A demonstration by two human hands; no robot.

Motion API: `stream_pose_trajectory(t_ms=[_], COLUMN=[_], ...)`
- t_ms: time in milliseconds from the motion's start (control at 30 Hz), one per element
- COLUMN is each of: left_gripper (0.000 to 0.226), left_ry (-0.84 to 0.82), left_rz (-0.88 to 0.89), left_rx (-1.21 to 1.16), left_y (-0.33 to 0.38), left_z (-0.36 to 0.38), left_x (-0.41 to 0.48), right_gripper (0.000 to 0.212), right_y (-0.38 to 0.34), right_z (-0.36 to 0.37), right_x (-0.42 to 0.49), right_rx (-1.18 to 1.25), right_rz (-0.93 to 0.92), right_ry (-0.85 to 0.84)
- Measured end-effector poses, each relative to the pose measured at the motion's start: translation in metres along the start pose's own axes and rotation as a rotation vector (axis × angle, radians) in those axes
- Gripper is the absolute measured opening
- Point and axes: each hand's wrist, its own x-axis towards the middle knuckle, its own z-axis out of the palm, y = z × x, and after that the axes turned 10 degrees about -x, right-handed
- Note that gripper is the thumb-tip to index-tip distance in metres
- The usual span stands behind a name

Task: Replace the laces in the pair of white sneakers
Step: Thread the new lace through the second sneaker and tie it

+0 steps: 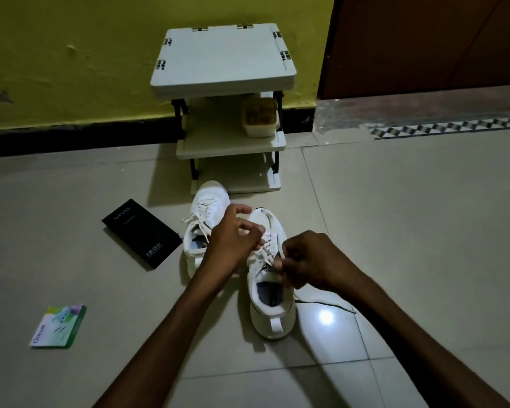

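Right hand: pinching limp white flat lace beside nearer white low-top sneaker's top eyelets.
Left hand: curling over lacing; hold unclear.
Handling: likely light, floppy; gripping near tip.

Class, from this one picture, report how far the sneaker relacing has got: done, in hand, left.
Done: nothing looks finished; the far sneaker is laced but untied, old or new lace unclear. In hand: the right hand pinches the lace at the top eyelets of the near sneaker, the left hand curled over its lacing; one end trails on the floor. Left: finishing this sneaker, probably the other too.
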Motion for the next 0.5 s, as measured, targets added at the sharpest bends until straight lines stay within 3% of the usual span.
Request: stream_pose_trajectory(t_ms=[100,200,333,400,500], left_gripper=[0.012,0.024,0.023,0.021,0.022], left_ry=[-0.201,-0.395,-0.313,-0.242,-0.160], left_rz=[-0.161,-0.215,-0.177,-0.148,-0.084], left_rx=[-0.012,-0.046,-0.129,-0.122,0.029], left_y=[-0.002,-0.005,-0.011,-0.012,-0.011], left_z=[0.000,0.000,-0.002,-0.005,-0.009], left_x=[-0.013,-0.028,-0.029,-0.026,-0.024], right_gripper=[0.027,0.022,0.020,0.020,0.017], right_y=[0.001,0.000,-0.002,0.001,0.005], right_z=[0.012,0.016,0.016,0.019,0.020], right_x=[0.006,0.009,0.010,0.011,0.009], right_rx=[0.429,0.623,0.762,0.603,0.038], right_rz=[0.055,0.111,0.154,0.182,0.125], right_ry=[0.204,0.265,0.278,0.335,0.605])
